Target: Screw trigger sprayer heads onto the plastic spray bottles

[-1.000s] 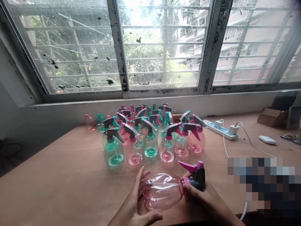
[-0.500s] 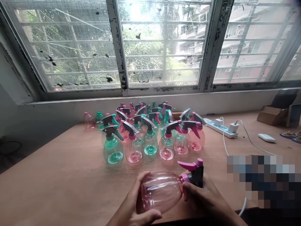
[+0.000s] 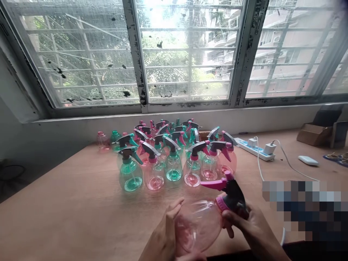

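Observation:
A see-through pink spray bottle (image 3: pixel 201 224) lies tilted between my hands above the near part of the table, its neck up and to the right. My left hand (image 3: pixel 167 232) wraps round the bottle's base end. At the neck, my right hand (image 3: pixel 247 221) is closed on the spray head (image 3: pixel 232 192), which is black with a pink collar, trigger and nozzle. The trigger points left. Beyond my hands, upright spray bottles stand in rows, among them a green one (image 3: pixel 131 175) and a pink one (image 3: pixel 192 172).
Headless bottles, one pink (image 3: pixel 103 141), stand at the back left. On the right are a white power strip (image 3: pixel 255 148) with plugs and cables, a white case (image 3: pixel 308 160) and a cardboard box (image 3: pixel 314 133). A pixelated patch covers the lower right. Windows line the back.
The bottle has turned so its neck rises higher and farther right. Both my hands have shifted slightly right with it, and the spray head now stands more upright and nearer.

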